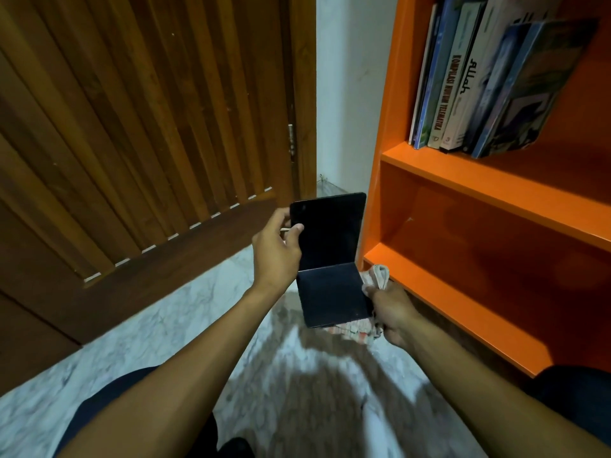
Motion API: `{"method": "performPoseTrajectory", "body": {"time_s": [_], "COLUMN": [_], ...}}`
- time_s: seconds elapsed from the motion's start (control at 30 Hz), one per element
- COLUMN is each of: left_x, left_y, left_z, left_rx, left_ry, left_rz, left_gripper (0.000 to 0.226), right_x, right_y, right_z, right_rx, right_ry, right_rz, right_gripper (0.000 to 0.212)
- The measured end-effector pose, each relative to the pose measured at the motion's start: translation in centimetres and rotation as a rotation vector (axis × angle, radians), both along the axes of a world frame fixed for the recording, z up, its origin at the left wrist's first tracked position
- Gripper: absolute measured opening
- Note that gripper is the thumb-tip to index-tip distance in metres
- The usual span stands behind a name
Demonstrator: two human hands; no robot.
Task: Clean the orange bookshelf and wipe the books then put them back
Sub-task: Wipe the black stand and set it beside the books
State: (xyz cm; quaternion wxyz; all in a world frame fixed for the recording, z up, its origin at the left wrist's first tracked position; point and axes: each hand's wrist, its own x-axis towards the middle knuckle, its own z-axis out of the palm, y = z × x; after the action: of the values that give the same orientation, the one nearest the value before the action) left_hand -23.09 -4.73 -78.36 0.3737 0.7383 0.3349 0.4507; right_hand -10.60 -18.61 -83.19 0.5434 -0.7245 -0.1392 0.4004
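Note:
A thin black book (330, 256) hangs open in the air in front of the orange bookshelf (469, 180). My left hand (276, 249) pinches the left edge of its raised cover. My right hand (393, 312) grips a crumpled patterned cloth (373, 279) against the right edge of the lower cover; part of the cloth shows beneath the book. Several books (489, 77) lean to the left on the upper shelf. The lower shelf (496, 259) holds nothing that I can see.
A brown slatted wooden door (148, 127) fills the left side. A white wall strip (347, 94) runs between door and bookshelf. The floor (198, 325) is pale marble tile. My knees in dark cloth sit at the bottom left and right.

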Motion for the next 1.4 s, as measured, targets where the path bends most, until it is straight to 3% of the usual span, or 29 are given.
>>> {"method": "performPoseTrajectory", "body": {"time_s": [0.1, 0.23, 0.27, 0.4, 0.5, 0.63, 0.77, 0.9, 0.97, 1.13, 1.3, 1.4], "left_x": [0.0, 0.4, 0.5, 0.5, 0.0, -0.8, -1.4, -1.7, -1.5, -0.4, 0.1, 0.5], "left_y": [-0.1, -0.6, -0.7, -0.1, 1.0, 2.5, 3.3, 2.9, 2.3, 0.8, 0.3, -0.5], "left_z": [0.2, 0.3, 0.4, 0.5, 0.7, 1.1, 1.7, 1.9, 1.7, 0.3, -0.4, 0.3], "left_rx": [0.045, 0.146, 0.184, 0.284, 0.299, 0.25, 0.128, -0.063, -0.182, -0.265, -0.382, -0.342], "left_ry": [-0.024, -0.046, -0.049, -0.046, -0.048, -0.071, -0.111, -0.122, -0.166, -0.15, -0.075, -0.071], "left_rz": [-0.031, -0.048, -0.045, 0.014, 0.062, 0.117, 0.068, -0.035, -0.116, -0.122, -0.144, -0.093], "left_gripper": [0.015, 0.01, 0.008, 0.01, 0.009, 0.005, 0.002, 0.012, 0.015, 0.032, 0.125, 0.138], "right_x": [1.3, 1.8, 1.3, -0.8, -1.5, -2.2, -1.5, 0.7, 1.2, 0.5, -0.2, -0.9], "right_y": [0.4, 0.3, 0.3, 0.1, -0.1, -0.6, -0.2, 0.2, 0.2, 0.2, 0.6, 0.9], "right_z": [-1.1, -2.4, -2.4, -4.8, -6.6, -6.5, -6.7, -6.2, -5.0, -2.9, -2.7, -2.2], "right_rx": [-0.018, -0.129, -0.145, 0.074, 0.192, 0.146, 0.046, 0.129, 0.251, 0.359, 0.396, 0.421], "right_ry": [-0.342, -1.041, -1.143, -1.211, -1.183, -0.962, -0.312, 0.433, 0.66, 0.805, 0.721, 0.633], "right_rz": [-0.035, 0.225, 0.29, 0.531, 0.662, 0.657, 0.209, -0.129, -0.173, -0.157, -0.145, -0.1], "right_gripper": [0.017, 0.063, 0.07, 0.055, 0.069, 0.054, 0.026, 0.033, 0.033, 0.034, 0.032, 0.033]}}
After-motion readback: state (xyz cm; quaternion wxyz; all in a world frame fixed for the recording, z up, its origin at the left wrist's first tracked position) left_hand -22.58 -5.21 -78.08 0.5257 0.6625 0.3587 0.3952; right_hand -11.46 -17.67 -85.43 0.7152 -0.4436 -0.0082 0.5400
